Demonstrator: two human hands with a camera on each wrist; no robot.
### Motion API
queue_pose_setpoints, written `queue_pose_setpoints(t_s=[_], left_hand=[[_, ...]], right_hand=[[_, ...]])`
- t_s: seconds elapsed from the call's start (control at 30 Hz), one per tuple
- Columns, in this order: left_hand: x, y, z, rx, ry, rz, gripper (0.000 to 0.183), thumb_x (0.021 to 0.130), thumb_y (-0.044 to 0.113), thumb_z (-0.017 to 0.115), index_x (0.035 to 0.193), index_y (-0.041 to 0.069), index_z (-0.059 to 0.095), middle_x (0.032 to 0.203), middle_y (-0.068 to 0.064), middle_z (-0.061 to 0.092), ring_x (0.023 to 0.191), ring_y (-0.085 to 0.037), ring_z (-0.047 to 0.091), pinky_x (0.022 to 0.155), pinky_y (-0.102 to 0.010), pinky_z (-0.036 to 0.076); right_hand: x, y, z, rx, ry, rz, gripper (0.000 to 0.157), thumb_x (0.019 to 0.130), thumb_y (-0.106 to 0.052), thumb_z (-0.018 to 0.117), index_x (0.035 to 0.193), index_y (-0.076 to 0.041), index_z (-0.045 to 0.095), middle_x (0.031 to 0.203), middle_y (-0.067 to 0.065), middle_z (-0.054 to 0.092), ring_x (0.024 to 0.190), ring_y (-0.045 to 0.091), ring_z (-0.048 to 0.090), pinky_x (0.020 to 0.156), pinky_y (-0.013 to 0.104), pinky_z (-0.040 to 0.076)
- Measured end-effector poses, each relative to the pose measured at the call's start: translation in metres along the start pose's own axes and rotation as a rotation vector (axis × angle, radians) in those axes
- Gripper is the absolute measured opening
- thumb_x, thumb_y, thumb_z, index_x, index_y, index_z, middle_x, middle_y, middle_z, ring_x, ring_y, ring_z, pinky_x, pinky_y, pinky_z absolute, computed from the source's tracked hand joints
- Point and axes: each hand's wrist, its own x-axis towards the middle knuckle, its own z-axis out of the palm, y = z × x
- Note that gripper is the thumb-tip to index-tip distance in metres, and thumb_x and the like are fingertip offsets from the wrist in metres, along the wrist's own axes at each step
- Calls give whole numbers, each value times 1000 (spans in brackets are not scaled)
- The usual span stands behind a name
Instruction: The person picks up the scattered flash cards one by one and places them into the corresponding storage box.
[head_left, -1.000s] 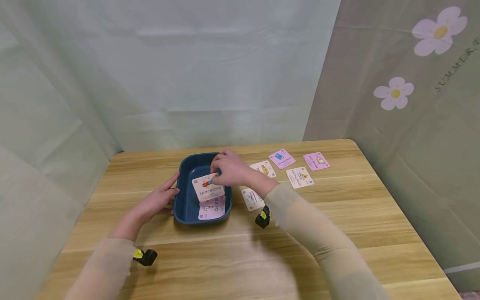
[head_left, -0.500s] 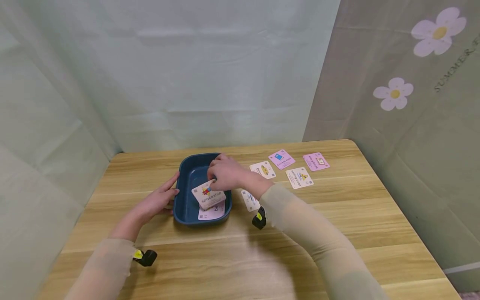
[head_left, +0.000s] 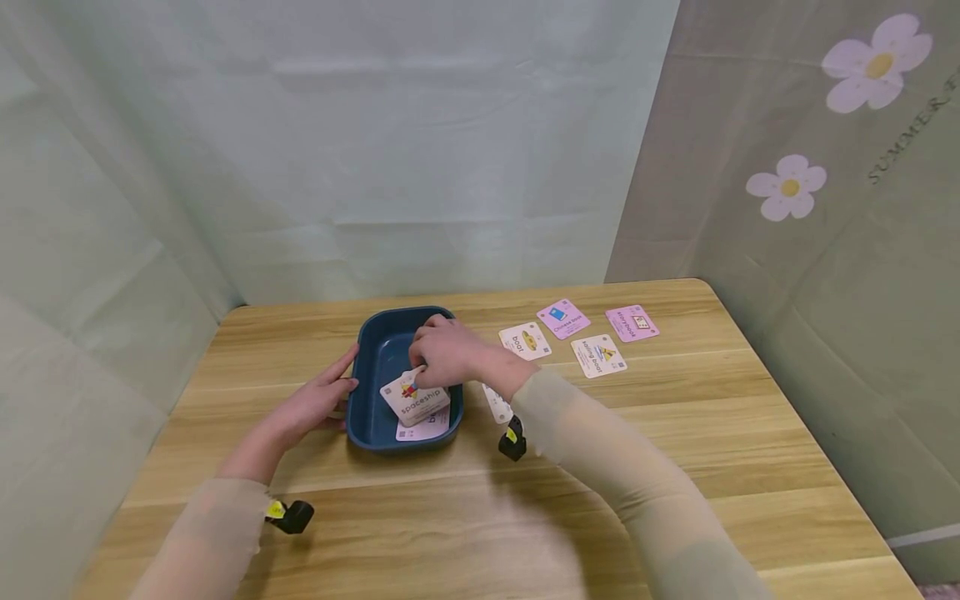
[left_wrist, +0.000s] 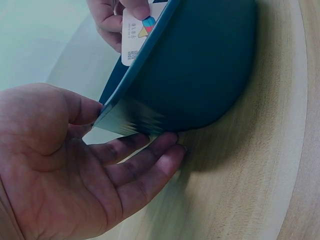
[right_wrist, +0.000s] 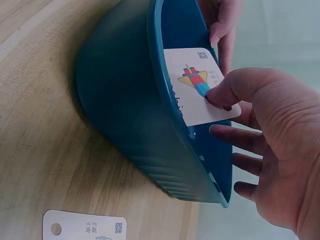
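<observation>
My right hand (head_left: pixel 450 354) pinches a white picture card (head_left: pixel 420 406) printed "spaceship" between thumb and fingers. The card is tilted inside a dark blue plastic bin (head_left: pixel 365 425), overlapping a pink card (head_left: pixel 420 431) that lies at the bin's near end. In the right wrist view the thumb rests on the card (right_wrist: pixel 187 75) beside the rocket picture, and the other fingers reach over the rim. My left hand (left_wrist: pixel 65 165) stays at the bin's left side, its fairly straight fingers touching the ridged outer wall and its thumb at the rim.
Right of the bin on the wooden table lie a boat card (head_left: pixel 525 342), a Chinese book card (head_left: pixel 562 319), a sailing boat card (head_left: pixel 598 356) and a storybook card (head_left: pixel 632 323). Another white card (head_left: pixel 496 402) is partly hidden by my right wrist. Cloth walls (head_left: pixel 450 167) surround the table.
My right hand has shifted slightly left and down with the spaceship card, which now covers more of the pink card. More of the boat card shows. My left hand has stayed put.
</observation>
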Motion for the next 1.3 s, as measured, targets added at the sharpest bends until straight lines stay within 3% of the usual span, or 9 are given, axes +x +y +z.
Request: queue_pose_setpoints(t_s=[0.43, 0.67, 0.97, 1.3], left_hand=[[0, 0, 0, -15, 1, 2, 67, 112, 25, 36, 164, 37, -5, 163, -35, 15, 125, -43, 54, 87, -43, 54], [-1, 0, 0, -3, 0, -3, 67, 112, 27, 35, 163, 39, -6, 164, -34, 9, 127, -45, 51, 89, -46, 54], [0, -1, 0, 2, -1, 4, 67, 112, 27, 35, 163, 37, -6, 165, -33, 6, 127, -47, 51, 91, -48, 54], [0, -1, 1, 9, -3, 11, 68, 111, 26, 36, 164, 36, -6, 165, -33, 5, 129, -49, 49, 92, -49, 53]], right_hand=[[1, -1, 0, 8, 20, 12, 22, 95, -40, 64, 112, -31, 73, 141, -2, 57, 141, 26, 33, 117, 47, 25], [-2, 2, -2, 65, 39, 24, 28, 93, -39, 69, 119, -28, 73, 143, -1, 56, 142, 26, 31, 116, 47, 27], [-6, 8, -12, 96, 57, -3, 32, 94, -37, 68, 124, -27, 73, 143, -1, 55, 143, 28, 31, 115, 48, 29], [-18, 15, -22, 181, 104, -13, 31, 94, -33, 67, 125, -27, 71, 143, -3, 55, 146, 29, 28, 118, 47, 23]])
